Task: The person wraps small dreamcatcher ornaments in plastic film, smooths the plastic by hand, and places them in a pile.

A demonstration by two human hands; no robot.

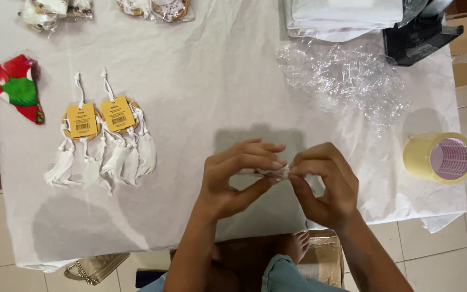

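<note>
White cloth covers the tabletop [217,81]; tiled floor shows past its edges. Landmark: roll of tape [440,157], yellowish, lying on its side at the cloth's edge.

Left hand [233,178] and right hand [325,186] meet left of the roll, raised just over the cloth. Both pinch closed, thumbs against fingertips, on a small clear plastic piece [274,173] stretched between them. What it is exactly cannot be told; it is mostly hidden by the fingers.

Judgement on the step: the hands appear to be working an edge of thin film. Doing it well likely calls for a tight fingertip grip, even tension from both sides and a gentle pull, since such film tears or clings to itself easily.

Other items:
- crumpled clear plastic sheet [347,78], above and left of the roll
- black device [414,35] and folded white stack [341,16], farther above the roll
- two round hanging ornaments [104,135] with yellow tags and white feather tassels, far left of the roll
- red and green folded cloth [17,86], farthest left
</note>
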